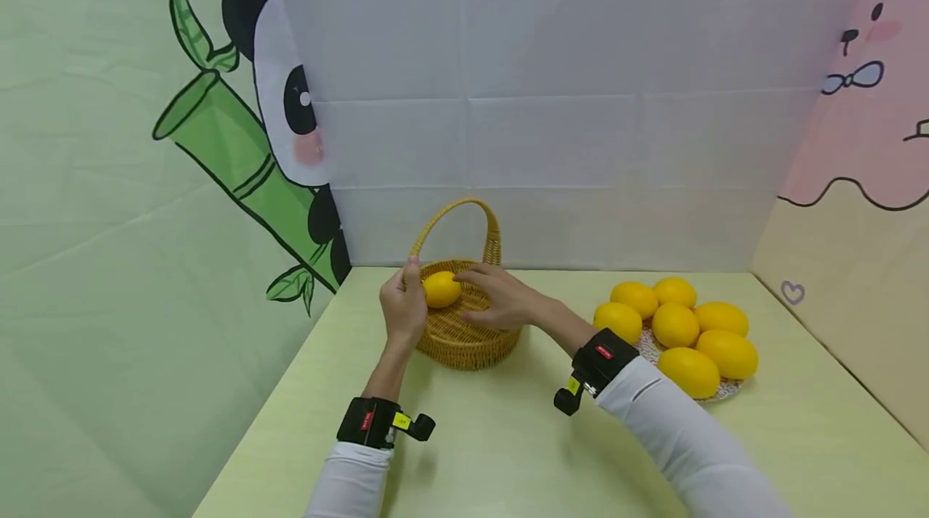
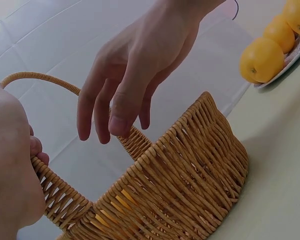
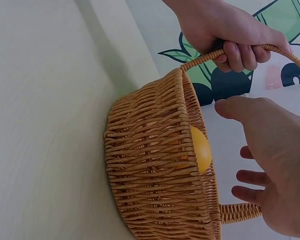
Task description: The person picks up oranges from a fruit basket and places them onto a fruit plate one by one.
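A round wicker basket [image 1: 468, 354] with a tall arched handle [image 1: 464, 203] stands near the back of the table. Inside it, toward the left, lies one yellow lemon [image 1: 442, 290], which also shows past the rim in the right wrist view [image 3: 201, 150]. My left hand [image 1: 404, 304] grips the left side of the handle, its fingers curled round it in the right wrist view. Above the basket's opening is my right hand [image 1: 501, 296], fingers loosely spread and bent, thumb apart, with nothing held. In the left wrist view the right hand [image 2: 140, 70] hovers over the rim.
To the right, several yellow lemons [image 1: 676, 326] are heaped on a patterned plate [image 1: 726, 390]. A white cloth wall [image 1: 551, 139] rises behind the table [image 1: 508, 445]. A green panel with a painted panda stands left, a pink and cream one right.
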The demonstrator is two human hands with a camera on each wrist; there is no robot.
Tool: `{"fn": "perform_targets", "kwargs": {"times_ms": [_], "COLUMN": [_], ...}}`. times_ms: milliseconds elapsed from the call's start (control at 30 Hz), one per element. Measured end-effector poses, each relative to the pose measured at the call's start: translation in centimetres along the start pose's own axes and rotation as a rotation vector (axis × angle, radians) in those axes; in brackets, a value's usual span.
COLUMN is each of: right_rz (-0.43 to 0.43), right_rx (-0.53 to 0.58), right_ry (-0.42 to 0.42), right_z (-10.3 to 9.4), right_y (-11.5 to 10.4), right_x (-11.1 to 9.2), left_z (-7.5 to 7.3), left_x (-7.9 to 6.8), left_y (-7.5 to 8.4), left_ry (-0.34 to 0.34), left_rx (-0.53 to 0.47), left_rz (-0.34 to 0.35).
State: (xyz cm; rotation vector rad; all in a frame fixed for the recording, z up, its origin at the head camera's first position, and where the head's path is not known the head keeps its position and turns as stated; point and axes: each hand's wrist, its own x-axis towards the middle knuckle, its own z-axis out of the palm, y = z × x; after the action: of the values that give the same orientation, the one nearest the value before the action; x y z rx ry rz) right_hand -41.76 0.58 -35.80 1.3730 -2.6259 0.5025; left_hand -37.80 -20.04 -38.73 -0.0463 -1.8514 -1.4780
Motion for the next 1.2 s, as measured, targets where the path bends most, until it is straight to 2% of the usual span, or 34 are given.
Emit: {"fn": "perform_targets", "kwargs": {"times_ms": [767,1067,1200], "right_rz": [0.154,0.148,0.165], "right_rx": [-0.099,-0.079,-0.104], "right_ry": [-0.161,-0.164,-0.174], "right_z": [1.9,3.2,3.8], "right_y": [-0.5,-0.5,-0.7], "right_x": [4.9,6.7,7.6], "left_z": [-0.3,-0.4,-0.6], "left_x": [0.1,0.1,0.1], "left_y": [-0.1,0.0,-0.2], "left_ry": [-0.026,-0.036,-0.037], "left_rx": [-0.042,-0.045,-0.047], "left_rz": [0.009,0.012,0.012]}}
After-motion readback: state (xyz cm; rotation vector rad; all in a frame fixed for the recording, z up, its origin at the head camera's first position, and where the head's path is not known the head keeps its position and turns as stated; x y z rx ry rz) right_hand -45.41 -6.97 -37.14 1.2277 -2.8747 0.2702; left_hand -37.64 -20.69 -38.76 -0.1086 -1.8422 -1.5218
